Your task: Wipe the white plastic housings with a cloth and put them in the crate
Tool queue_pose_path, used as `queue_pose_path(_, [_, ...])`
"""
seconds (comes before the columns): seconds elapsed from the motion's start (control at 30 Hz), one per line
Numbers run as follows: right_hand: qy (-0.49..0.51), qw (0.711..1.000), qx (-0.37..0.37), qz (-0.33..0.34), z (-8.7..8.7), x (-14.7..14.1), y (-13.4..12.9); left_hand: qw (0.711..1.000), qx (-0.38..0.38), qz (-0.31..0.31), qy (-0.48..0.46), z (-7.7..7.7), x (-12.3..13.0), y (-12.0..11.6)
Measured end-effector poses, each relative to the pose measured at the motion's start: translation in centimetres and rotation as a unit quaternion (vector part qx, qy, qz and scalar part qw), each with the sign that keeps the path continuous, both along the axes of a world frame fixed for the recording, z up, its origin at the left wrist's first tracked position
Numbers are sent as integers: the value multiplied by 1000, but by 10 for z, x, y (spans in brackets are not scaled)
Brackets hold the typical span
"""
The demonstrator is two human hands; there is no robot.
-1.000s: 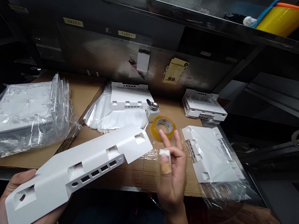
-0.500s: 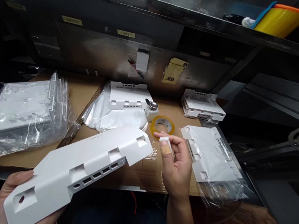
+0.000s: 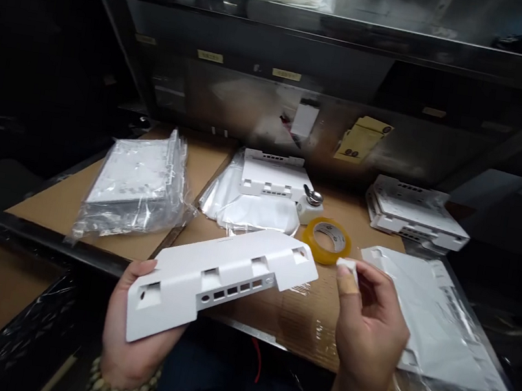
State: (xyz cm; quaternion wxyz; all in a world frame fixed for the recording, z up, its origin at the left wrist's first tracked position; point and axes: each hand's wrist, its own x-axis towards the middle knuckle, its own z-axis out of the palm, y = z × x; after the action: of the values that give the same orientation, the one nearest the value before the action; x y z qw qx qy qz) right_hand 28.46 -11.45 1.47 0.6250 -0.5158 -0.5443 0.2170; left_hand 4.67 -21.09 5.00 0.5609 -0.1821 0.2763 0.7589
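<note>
My left hand (image 3: 137, 334) grips the left end of a white plastic cover (image 3: 225, 268) with a row of port openings, tilted over the table's front part. Pinched between thumb and fingers of my right hand (image 3: 369, 323) is a small white cloth (image 3: 349, 267), apart from the cover. The thumb has a tan bandage on it. Just behind my right hand lies a roll of yellow tape (image 3: 327, 240). A white bottle with a metal cap (image 3: 311, 208) stands behind the tape.
Bagged white panels (image 3: 131, 176) lie on the cardboard at the left, and another bagged panel (image 3: 433, 319) at the right. White covers (image 3: 276, 178) rest on plastic bags at the centre back. More covers (image 3: 415, 212) are stacked at the back right. A shelf (image 3: 268, 17) runs overhead.
The view has turned left, so the table items appear farther right. My left hand holds the cover farther from the camera and more level. My right hand still pinches the cloth.
</note>
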Motion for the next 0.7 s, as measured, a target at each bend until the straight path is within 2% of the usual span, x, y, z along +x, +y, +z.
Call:
queue_pose_path(0.07, [-35,998,39,29,2,-8,-13,997,-74,37,8,6,5,5])
queue_pose_path(0.1, [-50,996,51,59,4,-14,-20,995,-88,43,9,9,7,7])
queue_pose_path(0.23, [-82,973,64,206,13,-42,-49,997,-64,48,17,15,16,12])
queue_pose_path(0.3, [-88,963,78,243,17,-57,-57,996,-55,62,33,16,21,12])
queue_pose_path(0.47, [-116,956,104,250,23,-81,-62,992,-42,94,74,18,34,10])
queue_pose_path(0.6, [-123,961,80,233,23,-83,-59,991,-35,106,74,19,38,8])
queue_pose_path(0.7, [-132,957,91,242,22,-80,-57,992,-29,103,65,19,38,8])
